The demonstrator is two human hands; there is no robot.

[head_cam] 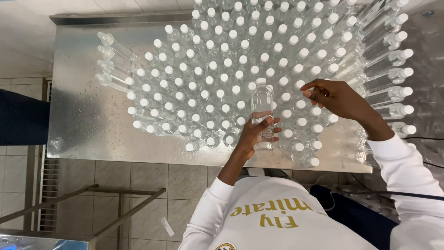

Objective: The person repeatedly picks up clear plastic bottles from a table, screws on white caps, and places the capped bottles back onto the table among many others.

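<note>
My left hand (pixel 255 135) grips a clear plastic bottle (pixel 262 104) with a white cap, lifted upright above the rows of other bottles. My right hand (pixel 335 98) hovers to the right of it, fingers curled and pinched together over the white caps, holding nothing that I can see. Below both hands stand several rows of identical clear capped bottles (pixel 222 69) packed upright on a shiny metal table (pixel 88 120).
More bottles lie on their sides at the table's left (pixel 113 65) and right (pixel 388 69) ends. The table's left part is bare wet metal. A tiled floor, a metal frame (pixel 92 203) and a dark cable (pixel 370 192) lie below the table's near edge.
</note>
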